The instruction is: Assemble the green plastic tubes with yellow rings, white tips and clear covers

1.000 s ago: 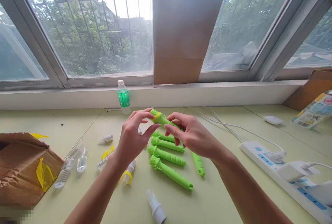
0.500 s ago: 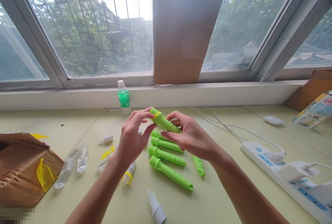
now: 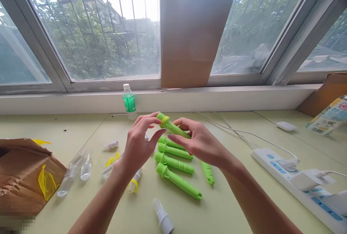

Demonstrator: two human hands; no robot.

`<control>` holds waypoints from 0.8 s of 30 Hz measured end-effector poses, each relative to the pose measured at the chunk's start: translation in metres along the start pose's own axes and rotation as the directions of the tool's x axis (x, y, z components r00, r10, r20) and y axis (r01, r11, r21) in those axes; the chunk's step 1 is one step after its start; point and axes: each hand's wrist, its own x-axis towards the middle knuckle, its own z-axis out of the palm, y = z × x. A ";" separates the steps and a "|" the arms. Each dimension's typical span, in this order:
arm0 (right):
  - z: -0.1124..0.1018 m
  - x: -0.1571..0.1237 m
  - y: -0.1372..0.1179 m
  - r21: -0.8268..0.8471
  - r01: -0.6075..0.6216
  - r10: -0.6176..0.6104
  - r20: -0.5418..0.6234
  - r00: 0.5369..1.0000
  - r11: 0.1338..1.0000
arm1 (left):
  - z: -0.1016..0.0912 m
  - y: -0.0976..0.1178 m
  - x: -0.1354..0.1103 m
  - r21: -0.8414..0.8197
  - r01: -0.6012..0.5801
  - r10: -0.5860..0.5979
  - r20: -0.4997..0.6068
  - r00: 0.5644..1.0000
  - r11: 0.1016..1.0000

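Note:
Above the pale green table, my right hand [image 3: 202, 143] grips a green plastic handle [image 3: 173, 127] by its shaft. A yellow ring sits just behind the handle's threaded end. My left hand [image 3: 138, 143] pinches that end, thumb and fingers on the yellow ring. Below the hands several more green handles [image 3: 177, 181] lie side by side on the table, and one shorter green piece [image 3: 208, 172] lies to their right.
Clear plastic tubes [image 3: 71, 174], yellow rings [image 3: 112, 160] and white caps [image 3: 162, 219] lie scattered at left and front. An open cardboard box [image 3: 18, 176] sits at far left, a water bottle [image 3: 129, 101] by the sill, a power strip [image 3: 298, 187] with cables at right.
The held handle has tilted and risen slightly as my fingers shift on the yellow ring. Everything on the table stays put.

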 end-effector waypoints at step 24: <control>-0.004 -0.001 -0.001 0.078 -0.018 0.020 -0.019 1.000 0.997 | -0.001 0.001 0.001 -0.018 0.034 -0.033 0.028 0.999 0.999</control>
